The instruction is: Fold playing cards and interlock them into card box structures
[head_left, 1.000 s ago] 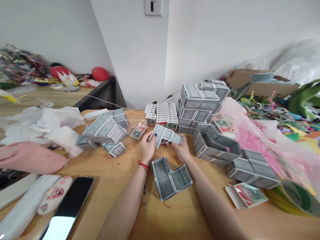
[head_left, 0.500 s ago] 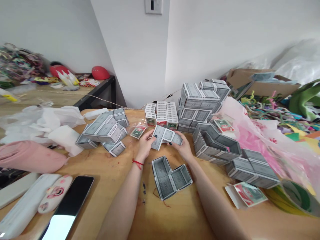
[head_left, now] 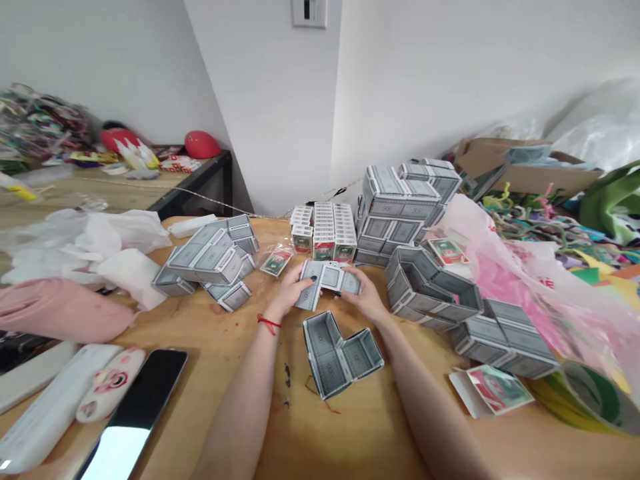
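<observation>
Between my hands is a piece made of joined grey-patterned playing cards (head_left: 330, 275), held just above the table. My left hand (head_left: 290, 291) grips its left end, thumb on top. At the other end my right hand (head_left: 363, 293) pinches the piece; some of its fingers are hidden underneath. Nearer to me lies an L-shaped open box built of the same cards (head_left: 327, 360), its hollow facing up. Beyond my hands stand rows of card packs (head_left: 324, 230), with one loose pack (head_left: 277, 262) to their left.
Stacked card boxes (head_left: 400, 207) rise at the back right, with an open card frame (head_left: 430, 287) before them. More card boxes (head_left: 205, 257) sit at left. A phone (head_left: 140, 407) lies front left; a tape roll (head_left: 590, 393) and an opened card pack (head_left: 495, 389) are at right.
Both hands have drawn the card piece slightly toward me and to the left, and it has tilted a little. The L-shaped box has stayed in place.
</observation>
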The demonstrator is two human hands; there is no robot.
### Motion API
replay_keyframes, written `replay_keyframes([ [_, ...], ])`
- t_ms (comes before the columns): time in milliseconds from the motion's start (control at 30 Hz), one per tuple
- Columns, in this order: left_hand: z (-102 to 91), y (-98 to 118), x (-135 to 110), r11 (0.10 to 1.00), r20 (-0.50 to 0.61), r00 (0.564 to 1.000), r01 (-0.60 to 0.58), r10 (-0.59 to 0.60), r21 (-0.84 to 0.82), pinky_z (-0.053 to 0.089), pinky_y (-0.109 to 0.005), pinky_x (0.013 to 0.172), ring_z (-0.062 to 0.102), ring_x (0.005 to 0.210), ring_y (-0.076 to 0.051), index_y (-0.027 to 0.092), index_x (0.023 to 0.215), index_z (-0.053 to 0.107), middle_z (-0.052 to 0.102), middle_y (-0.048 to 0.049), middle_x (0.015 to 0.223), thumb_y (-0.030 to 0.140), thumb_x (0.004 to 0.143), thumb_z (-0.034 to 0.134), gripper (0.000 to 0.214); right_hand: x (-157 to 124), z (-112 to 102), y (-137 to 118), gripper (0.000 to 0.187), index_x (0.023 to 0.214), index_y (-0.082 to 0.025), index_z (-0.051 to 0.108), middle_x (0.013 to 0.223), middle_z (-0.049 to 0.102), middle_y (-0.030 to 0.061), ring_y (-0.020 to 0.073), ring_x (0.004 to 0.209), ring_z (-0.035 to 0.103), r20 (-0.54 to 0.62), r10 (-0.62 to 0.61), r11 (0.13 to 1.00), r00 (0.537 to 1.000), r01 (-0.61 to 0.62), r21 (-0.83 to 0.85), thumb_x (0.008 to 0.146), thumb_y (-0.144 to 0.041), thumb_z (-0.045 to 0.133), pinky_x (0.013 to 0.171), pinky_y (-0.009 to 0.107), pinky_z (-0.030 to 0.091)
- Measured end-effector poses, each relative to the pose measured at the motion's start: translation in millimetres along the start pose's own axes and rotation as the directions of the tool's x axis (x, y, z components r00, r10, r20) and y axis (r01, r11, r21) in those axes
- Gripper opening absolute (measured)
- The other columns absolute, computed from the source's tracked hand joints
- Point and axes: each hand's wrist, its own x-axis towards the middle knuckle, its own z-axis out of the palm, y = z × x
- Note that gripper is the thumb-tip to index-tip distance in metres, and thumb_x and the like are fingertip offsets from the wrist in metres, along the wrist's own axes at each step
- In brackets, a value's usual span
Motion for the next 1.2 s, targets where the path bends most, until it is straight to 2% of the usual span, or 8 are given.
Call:
replay_keyframes([
  [67, -1.1, 2, -1, 1.0, 0.012, 1.0, 0.015, -0.015, 0.001, 0.053, -0.029, 0.057, 0.063, 0.059, -0.014, 0.02, 0.13, 0.037, 0.065, -0.0062, 0.099, 0.015, 0.07, 0.057, 0.064, 0, 0, 1, 0.057, 0.113, -0.021, 0.051, 0.115, 0.055, 0.0071, 0.0233, 0.101, 0.053, -0.001, -0.007, 1.0, 1.0, 0.007, -0.012, 0.06, -0.027, 0.07, 0.09, 0.041, 0.044],
  [167, -1.2, 4, -1, 0.999, 0.0, 1.0, 0.02, -0.02, 0.025, 0.053, -0.03, 0.057, 0.064, 0.06, -0.015, 0.018, 0.126, 0.042, 0.065, -0.0065, 0.098, 0.013, 0.069, 0.057, 0.059, -1, 1, 0, 0.058, 0.114, -0.021, 0.052, 0.113, 0.056, 0.0072, 0.0234, 0.099, 0.055, -0.001, 0.0, 1.0, 1.0, 0.0, -0.002, 0.059, -0.027, 0.07, 0.088, 0.041, 0.045],
  [333, -0.5, 3, -1, 0.999, -0.004, 1.0, 0.012, -0.012, 0.037, 0.053, -0.033, 0.057, 0.064, 0.059, -0.017, 0.019, 0.123, 0.046, 0.065, -0.0074, 0.099, 0.013, 0.068, 0.056, 0.057, -3, 3, -7, 0.054, 0.109, -0.022, 0.053, 0.105, 0.058, 0.0059, 0.0216, 0.085, 0.061, 0.0, 0.018, 0.999, 1.0, -0.018, 0.039, 0.058, -0.026, 0.07, 0.076, 0.037, 0.05],
  [500, -4.8, 3, -3, 1.0, 0.002, 1.0, 0.009, -0.009, 0.014, 0.053, -0.033, 0.057, 0.064, 0.06, -0.017, 0.02, 0.125, 0.046, 0.066, -0.0066, 0.095, 0.016, 0.067, 0.059, 0.059, -6, 4, -14, 0.054, 0.109, -0.023, 0.051, 0.087, 0.061, 0.0024, 0.0162, 0.057, 0.062, 0.072, 0.111, 0.991, 0.991, -0.116, 0.073, 0.059, -0.026, 0.07, 0.059, 0.033, 0.052],
  [600, -7.8, 3, -4, 1.0, 0.028, 0.999, 0.02, -0.02, -0.002, 0.053, -0.033, 0.057, 0.063, 0.06, -0.017, 0.02, 0.125, 0.046, 0.066, -0.0063, 0.093, 0.017, 0.067, 0.059, 0.059, -6, 3, -15, 0.054, 0.11, -0.023, 0.049, 0.081, 0.062, 0.0009, 0.0166, 0.056, 0.062, 0.108, 0.108, 0.991, 0.988, -0.116, 0.072, 0.059, -0.025, 0.07, 0.058, 0.032, 0.052],
  [833, -6.1, 3, -4, 1.0, 0.015, 1.0, 0.001, -0.001, 0.024, 0.053, -0.033, 0.057, 0.063, 0.059, -0.017, 0.018, 0.122, 0.048, 0.066, -0.0058, 0.091, 0.016, 0.067, 0.059, 0.056, -8, 5, -15, 0.055, 0.113, -0.024, 0.047, 0.097, 0.06, 0.0055, 0.0163, 0.055, 0.063, 0.079, 0.065, 0.994, 0.995, -0.072, 0.085, 0.062, -0.025, 0.067, 0.055, 0.033, 0.053],
  [1033, -3.4, 2, -4, 0.999, -0.018, 0.999, -0.034, 0.035, 0.039, 0.053, -0.029, 0.053, 0.063, 0.057, -0.015, 0.017, 0.119, 0.049, 0.066, -0.0069, 0.094, 0.016, 0.067, 0.061, 0.053, -8, 5, -19, 0.056, 0.113, -0.023, 0.048, 0.088, 0.062, 0.0039, 0.0171, 0.053, 0.064, 0.098, 0.102, 0.987, 0.99, -0.113, 0.111, 0.061, -0.028, 0.069, 0.054, 0.033, 0.052],
  [1200, -2.7, -1, -3, 0.997, -0.041, 0.997, -0.062, 0.063, 0.038, 0.053, -0.028, 0.052, 0.063, 0.056, -0.015, 0.017, 0.114, 0.051, 0.066, -0.0068, 0.095, 0.018, 0.068, 0.061, 0.047, -7, 4, -19, 0.057, 0.113, -0.024, 0.049, 0.096, 0.061, 0.0051, 0.0162, 0.052, 0.064, 0.087, 0.095, 0.987, 0.992, -0.105, 0.121, 0.06, -0.03, 0.07, 0.054, 0.032, 0.052],
])
